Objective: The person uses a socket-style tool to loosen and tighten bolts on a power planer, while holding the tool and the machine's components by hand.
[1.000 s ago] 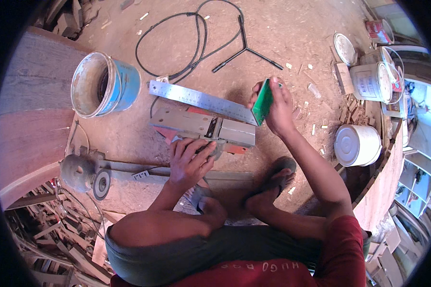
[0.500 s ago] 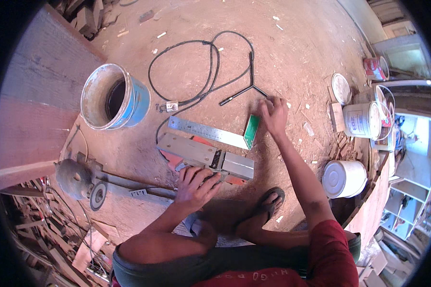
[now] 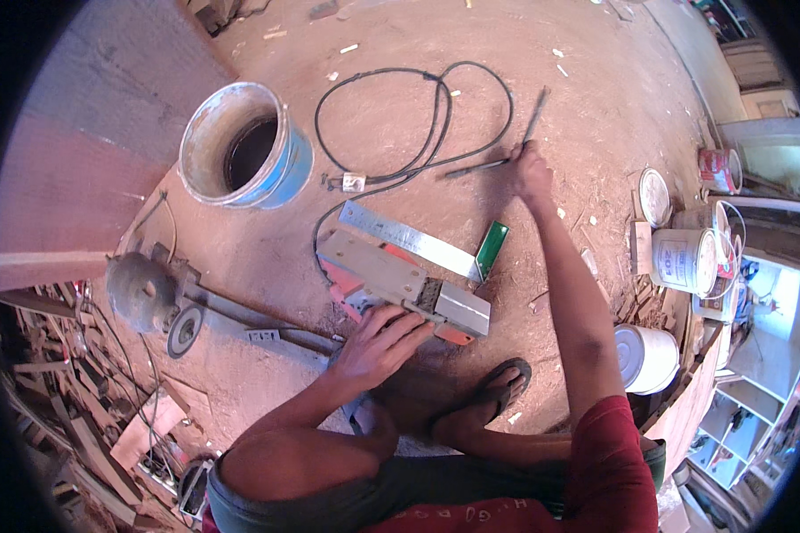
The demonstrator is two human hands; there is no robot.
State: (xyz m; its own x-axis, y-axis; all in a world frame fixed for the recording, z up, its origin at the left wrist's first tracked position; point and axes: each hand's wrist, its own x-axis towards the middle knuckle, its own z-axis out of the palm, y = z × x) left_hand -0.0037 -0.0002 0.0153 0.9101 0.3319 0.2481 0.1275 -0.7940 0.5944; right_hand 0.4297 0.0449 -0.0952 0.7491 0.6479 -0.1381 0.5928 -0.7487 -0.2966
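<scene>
An orange-and-grey electric planer (image 3: 378,266) lies upside down on the dirt floor, its flat metal sole and cutter slot facing up. My left hand (image 3: 380,345) is closed on its near edge, fingers by the cutter slot. Out ahead, my right hand (image 3: 532,176) grips a black Y-shaped socket wrench (image 3: 535,115) near its centre, two arms sticking out of the fist; the third is hidden by the hand. Between them rests a try square (image 3: 411,242) with a steel blade and green handle, just beyond the planer, touched by neither hand.
The planer's black cord (image 3: 318,133) loops beyond it to a plug. A blue bucket (image 3: 295,173) with dark contents stands left. A metal bar with discs (image 3: 142,293) lies near left. White pails (image 3: 684,258) line the right, and scrap wood (image 3: 89,426) fills the lower left.
My right hand has closed round the Y-shaped wrench and turned it, with one arm now pointing away. My left hand stays on the planer. The whole view has shifted slightly.
</scene>
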